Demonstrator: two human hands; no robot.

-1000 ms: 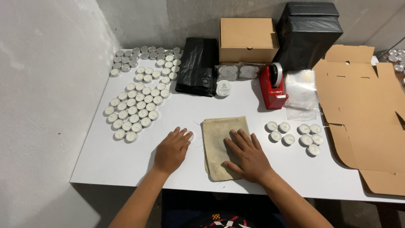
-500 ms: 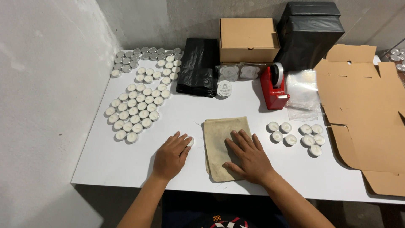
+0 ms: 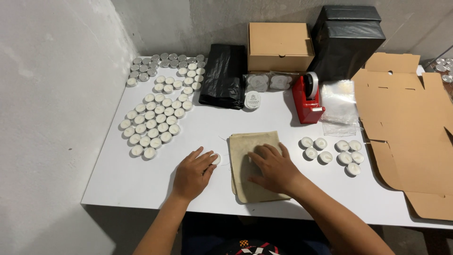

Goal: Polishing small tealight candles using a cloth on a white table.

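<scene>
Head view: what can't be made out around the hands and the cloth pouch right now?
- Head view: the tealight at the left hand is half covered by the fingers; grip unclear.
- The cloth pouch lies partly under the right hand; any contents are hidden.
- The closed brown box and black boxes hide their insides.
- The flat cardboard is cut off by the right edge.
- The round label is too small to read.

- Location was a small packing workstation.
- Rows of tealight candles (image 3: 158,111) lay beyond the left hand (image 3: 192,172).
- Tape dispenser (image 3: 307,99) and flat cardboard box (image 3: 410,127) stood beyond the right hand (image 3: 273,166).
</scene>
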